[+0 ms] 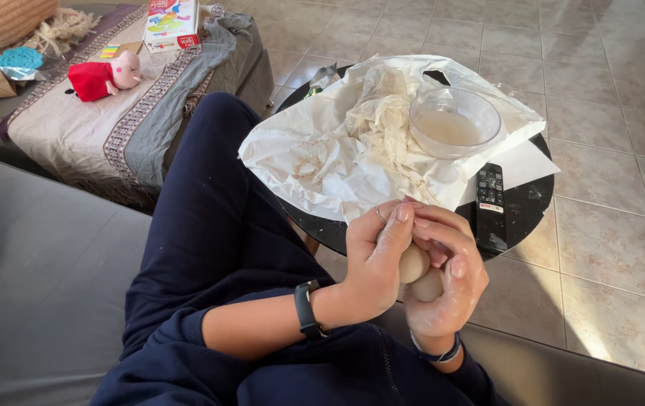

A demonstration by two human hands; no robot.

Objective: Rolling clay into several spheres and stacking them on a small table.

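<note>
My left hand (373,259) and my right hand (446,282) are cupped together in front of my lap, both closed around a smooth beige lump of clay (417,272). The left fingers wrap over its top; the right palm supports it from below. A black band sits on my left wrist, a thin blue one on my right. The hands hover just in front of the near edge of a round black table (522,207).
On the table lie crumpled white paper (322,154), a clear bowl (454,120) of cloudy water and a black remote (490,204). A grey sofa (44,263) is under me. At far left, a covered bench holds a red plush pig (104,77) and a box (171,22).
</note>
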